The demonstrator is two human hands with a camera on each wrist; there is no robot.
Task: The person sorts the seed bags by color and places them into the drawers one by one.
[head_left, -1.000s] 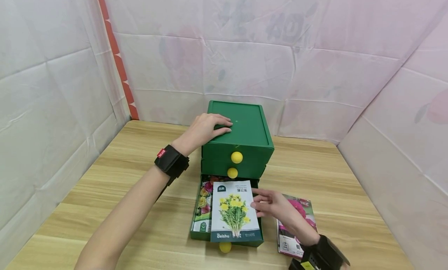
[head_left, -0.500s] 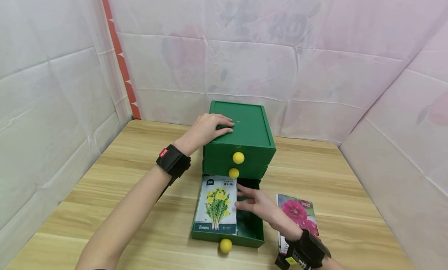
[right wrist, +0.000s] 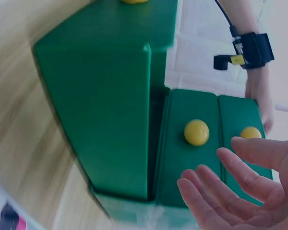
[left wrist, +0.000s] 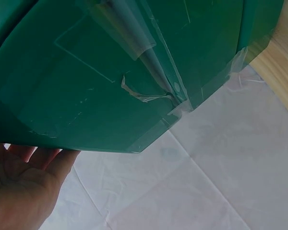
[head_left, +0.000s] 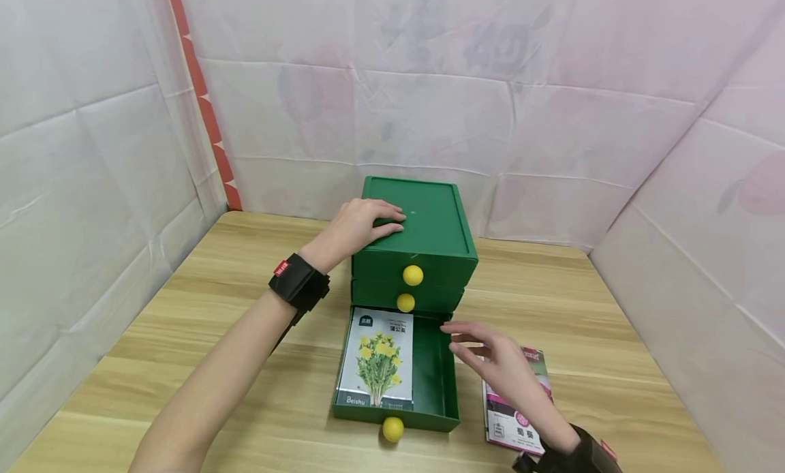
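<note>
While your left hand point(head_left: 362, 222) lies flat with straight fingers on top of the green drawer chest point(head_left: 423, 234), steadying it, your right hand point(head_left: 490, 360) hangs loose and empty, fingers spread, just beside the right wall of the pulled-out bottom drawer point(head_left: 438, 371). The dandelion seed packet point(head_left: 377, 358) lies flat inside that drawer against its left side, so I judge the stowing of this packet done and the hand between items. A second packet, the pink-flower seed packet point(head_left: 518, 418), lies on the counter point(head_left: 184, 323) just to the right of the drawer, partly under your right wrist; as I read it, that is the nearest thing to deal with. To pick it up you would need to bring the hand back and down toward yourself, pinch an edge of the thin packet off the wood, and keep the left hand pressing so the chest does not slide. The bare right half of the drawer looks wide enough for it to go in flat. The two upper drawers are closed, each with a yellow knob point(head_left: 413, 275); a third knob sits on the open drawer's front. On the dandelion packet you can read "Beishu" at the lower left, with Chinese characters across the top beside a small dark logo. The pink packet bears Chinese characters on its lower part, too small to read.
</note>
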